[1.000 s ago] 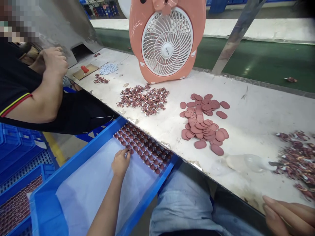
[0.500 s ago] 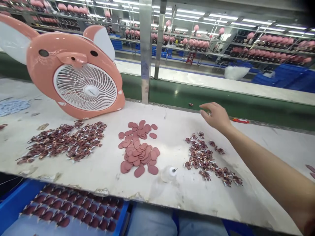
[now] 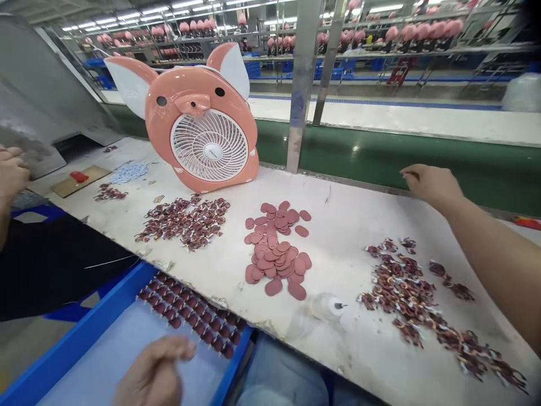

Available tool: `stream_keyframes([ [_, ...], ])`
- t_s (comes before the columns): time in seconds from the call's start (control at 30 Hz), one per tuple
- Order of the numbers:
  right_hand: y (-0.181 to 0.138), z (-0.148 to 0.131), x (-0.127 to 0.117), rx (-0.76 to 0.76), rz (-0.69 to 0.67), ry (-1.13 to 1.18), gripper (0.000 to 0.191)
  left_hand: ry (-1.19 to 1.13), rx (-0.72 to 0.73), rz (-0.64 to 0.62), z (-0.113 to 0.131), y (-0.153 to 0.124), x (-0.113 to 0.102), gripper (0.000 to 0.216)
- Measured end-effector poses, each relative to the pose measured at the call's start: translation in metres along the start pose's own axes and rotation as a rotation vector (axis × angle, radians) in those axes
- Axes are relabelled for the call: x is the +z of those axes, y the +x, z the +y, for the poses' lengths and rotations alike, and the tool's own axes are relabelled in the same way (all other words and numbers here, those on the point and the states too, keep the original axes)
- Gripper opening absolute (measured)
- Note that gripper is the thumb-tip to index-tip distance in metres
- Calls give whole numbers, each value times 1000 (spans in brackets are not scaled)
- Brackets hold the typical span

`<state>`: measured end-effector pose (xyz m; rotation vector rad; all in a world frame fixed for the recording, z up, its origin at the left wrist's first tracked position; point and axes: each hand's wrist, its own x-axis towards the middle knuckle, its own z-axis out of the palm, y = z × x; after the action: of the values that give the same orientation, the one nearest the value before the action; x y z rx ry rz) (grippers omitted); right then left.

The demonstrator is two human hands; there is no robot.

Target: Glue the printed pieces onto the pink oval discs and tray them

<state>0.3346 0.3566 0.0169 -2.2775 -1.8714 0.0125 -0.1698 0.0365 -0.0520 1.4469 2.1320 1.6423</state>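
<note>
Factory floor, with pink parts (image 3: pixel 412 32) ranked in the background and a green belt (image 3: pixel 372 159) running behind a worn white bench (image 3: pixel 340 217). Below the near edge, a blue tray (image 3: pixel 80 334); towards the back, an upright, animal-faced fan (image 3: pixel 207 125). Far left, a co-worker's hand (image 3: pixel 10 176).

Over the tray, the left hand (image 3: pixel 146 373), blurred and curled, apart from rows of dark red pieces (image 3: pixel 203 314); touching them a second ago. Cannot tell whether holding anything. By the bench's far edge, the right hand (image 3: pixel 435 183), fingertips drawn together, contents impossible to tell.

On the bench, left to right: a heap of tangled pieces (image 3: pixel 186 224), reddish oval discs (image 3: pixel 274 260), a small bottle (image 3: pixel 325 306), a second tangled heap (image 3: pixel 397 293).

Smallest, a stray piece: on the belt half a second ago, now out of sight, perhaps in those right fingertips. Apparently a break from the rows.
</note>
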Motion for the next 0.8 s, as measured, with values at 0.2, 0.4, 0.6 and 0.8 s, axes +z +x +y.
stream_keyframes([
  [0.2,-107,-2,-13,-230,-90,29,23,323,694,-513,53,12,76,39],
  [0.4,-222,-12,-19,-395,103,202,25,269,926,-469,36,-5,69,40],
  [0.6,-324,-67,-18,-567,278,583,26,-163,325,-591,68,-29,55,19],
  [0.8,-355,-121,-14,-434,-239,1224,30,-550,-313,-891,113,-54,44,20],
])
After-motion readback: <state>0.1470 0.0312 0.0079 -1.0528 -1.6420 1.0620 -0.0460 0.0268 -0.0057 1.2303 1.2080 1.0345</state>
